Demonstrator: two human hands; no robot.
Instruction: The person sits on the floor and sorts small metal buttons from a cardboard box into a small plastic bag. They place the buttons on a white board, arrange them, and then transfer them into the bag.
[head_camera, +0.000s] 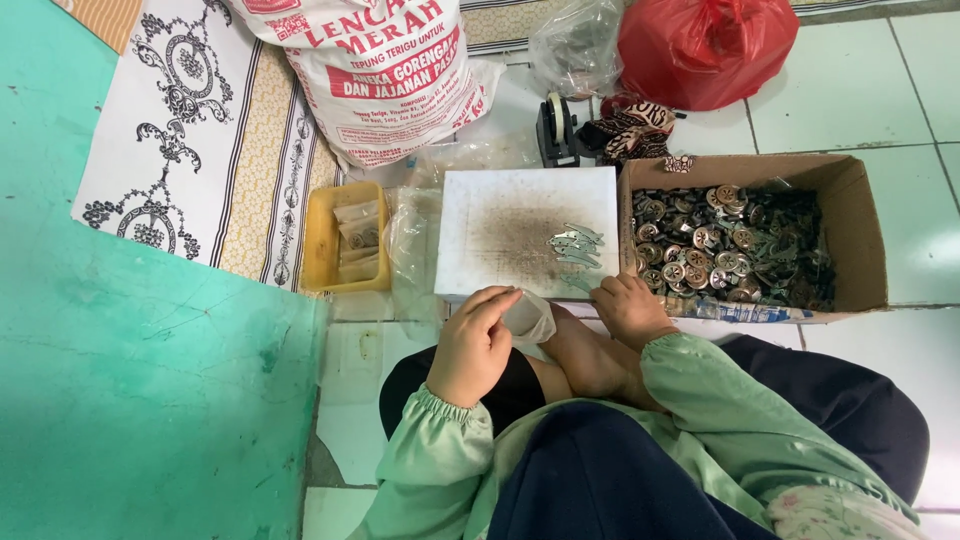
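Note:
My left hand (472, 345) holds a small clear plastic bag (530, 316) at the near edge of a white square board (490, 215), fingers pinched on the bag. Near the board's right corner rests my right hand (626, 308), fingers curled; whether it holds a piece is hidden. A small pile of thin metal pieces (576, 245) lies on the right side of the board, just above my right hand. A cardboard box (855, 225) to the right is filled with round metal ornaments (720, 250).
A yellow tray (324, 240) with small filled bags sits left of the board. Behind stand a large white printed sack (385, 70), a tape dispenser (556, 130), a red plastic bag (705, 45) and clear plastic bags (575, 45). A green wall is at left.

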